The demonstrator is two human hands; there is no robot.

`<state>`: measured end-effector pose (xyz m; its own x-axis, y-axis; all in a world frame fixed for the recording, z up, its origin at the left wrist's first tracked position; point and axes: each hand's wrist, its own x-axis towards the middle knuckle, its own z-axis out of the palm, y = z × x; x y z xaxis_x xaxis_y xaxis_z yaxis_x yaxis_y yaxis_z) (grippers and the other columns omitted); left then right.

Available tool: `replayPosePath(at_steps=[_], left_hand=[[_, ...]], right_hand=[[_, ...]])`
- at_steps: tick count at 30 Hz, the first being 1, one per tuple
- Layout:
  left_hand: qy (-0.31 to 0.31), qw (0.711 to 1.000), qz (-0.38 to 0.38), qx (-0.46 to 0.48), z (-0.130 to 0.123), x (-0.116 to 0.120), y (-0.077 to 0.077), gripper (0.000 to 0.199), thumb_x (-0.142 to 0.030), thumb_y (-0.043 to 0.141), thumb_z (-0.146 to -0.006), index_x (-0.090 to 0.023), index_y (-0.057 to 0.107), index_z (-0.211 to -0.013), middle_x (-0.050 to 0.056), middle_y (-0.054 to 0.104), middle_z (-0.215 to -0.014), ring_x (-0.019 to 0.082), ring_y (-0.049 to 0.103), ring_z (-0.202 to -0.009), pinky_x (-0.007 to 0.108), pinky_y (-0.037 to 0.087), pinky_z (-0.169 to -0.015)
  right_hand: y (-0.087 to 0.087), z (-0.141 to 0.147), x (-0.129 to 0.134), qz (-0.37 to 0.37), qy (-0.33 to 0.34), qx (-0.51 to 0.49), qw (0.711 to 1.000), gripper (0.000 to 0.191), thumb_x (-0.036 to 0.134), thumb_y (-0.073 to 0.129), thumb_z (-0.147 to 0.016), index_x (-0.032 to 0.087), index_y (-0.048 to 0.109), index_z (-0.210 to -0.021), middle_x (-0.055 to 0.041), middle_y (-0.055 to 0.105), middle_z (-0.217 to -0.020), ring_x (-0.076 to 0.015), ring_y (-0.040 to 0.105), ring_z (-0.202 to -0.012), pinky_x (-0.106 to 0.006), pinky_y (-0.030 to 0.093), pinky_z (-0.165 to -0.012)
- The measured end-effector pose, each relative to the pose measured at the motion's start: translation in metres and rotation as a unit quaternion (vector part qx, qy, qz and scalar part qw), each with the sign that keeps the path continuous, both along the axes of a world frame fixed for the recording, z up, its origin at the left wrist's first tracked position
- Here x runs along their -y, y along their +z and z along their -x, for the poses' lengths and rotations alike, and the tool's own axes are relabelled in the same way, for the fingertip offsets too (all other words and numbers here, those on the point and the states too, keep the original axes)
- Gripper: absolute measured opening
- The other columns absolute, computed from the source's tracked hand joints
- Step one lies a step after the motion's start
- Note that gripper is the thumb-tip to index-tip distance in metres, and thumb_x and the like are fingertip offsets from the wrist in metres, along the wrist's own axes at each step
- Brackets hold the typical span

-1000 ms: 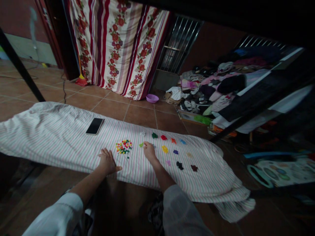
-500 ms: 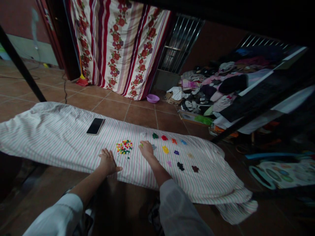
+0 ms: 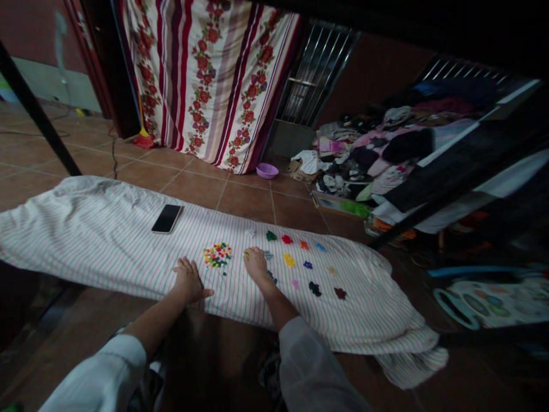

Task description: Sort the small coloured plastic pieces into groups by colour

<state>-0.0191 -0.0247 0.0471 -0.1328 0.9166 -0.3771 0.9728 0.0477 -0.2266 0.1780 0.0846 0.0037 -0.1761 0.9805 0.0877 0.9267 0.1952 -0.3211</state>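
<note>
My left hand (image 3: 187, 280) rests on the striped cloth (image 3: 124, 240) with its fingers spread, holding nothing. Just right of it lies a mixed heap of small red, yellow, green and white pieces (image 3: 218, 255), too small to name. My right hand (image 3: 256, 263) is lowered to the cloth with its fingertips pinched together. A bit of lime green (image 3: 246, 254) shows at those fingertips; whether it is held or lies beneath them is unclear. Beyond and right of that hand are small single-colour piles, among them dark green (image 3: 271, 236), red (image 3: 287, 239), yellow (image 3: 289, 260) and black (image 3: 314, 288).
A phone (image 3: 167, 219) lies on the cloth at left. Past the cloth's far edge, a purple basin (image 3: 266, 170) stands on the tiled floor before a flowered curtain (image 3: 206, 86). Heaped clothes (image 3: 369, 149) fill the back right, and dark slanting bars frame both sides.
My right hand has barely shifted and stays pinched at the lime green spot. The left hand keeps its place. The whole view has moved very slightly.
</note>
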Motion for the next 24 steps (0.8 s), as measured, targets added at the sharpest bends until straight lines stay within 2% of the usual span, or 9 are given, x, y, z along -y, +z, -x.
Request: replayPosePath(at_steps=[7, 15, 24], left_hand=[[0.007, 1.0, -0.012, 0.023, 0.002, 0.0, -0.001, 0.109, -0.075, 0.042, -0.073, 0.009, 0.023, -0.14, 0.042, 0.019, -0.142, 0.055, 0.021, -0.133, 0.058, 0.03, -0.097], [0.0, 1.0, -0.005, 0.006, 0.001, 0.0, 0.002, 0.108, -0.075, 0.04, -0.074, 0.008, 0.023, -0.14, 0.04, 0.021, -0.143, 0.054, 0.023, -0.133, 0.056, 0.032, -0.096], [0.017, 0.999, -0.016, 0.043, 0.003, -0.002, -0.004, 0.115, -0.078, 0.042, -0.069, 0.011, 0.023, -0.139, 0.041, 0.018, -0.143, 0.055, 0.019, -0.133, 0.058, 0.029, -0.099]], right_hand=[[0.003, 0.0, 0.002, 0.002, 0.011, -0.017, 1.0, 0.028, 0.013, 0.05, -0.082, 0.02, 0.069, -0.102, -0.0063, 0.062, -0.108, -0.0172, 0.051, -0.101, -0.026, 0.036, -0.089], [0.017, 0.004, 0.014, -0.035, 0.004, -0.038, 0.999, 0.029, 0.015, 0.049, -0.085, 0.022, 0.068, -0.106, -0.0059, 0.061, -0.113, -0.0197, 0.048, -0.107, -0.029, 0.036, -0.092], [0.007, 0.034, 0.039, -0.004, 0.093, -0.04, 0.995, 0.028, 0.018, 0.047, -0.089, 0.025, 0.066, -0.109, -0.0041, 0.062, -0.104, -0.0172, 0.05, -0.104, -0.028, 0.035, -0.095]])
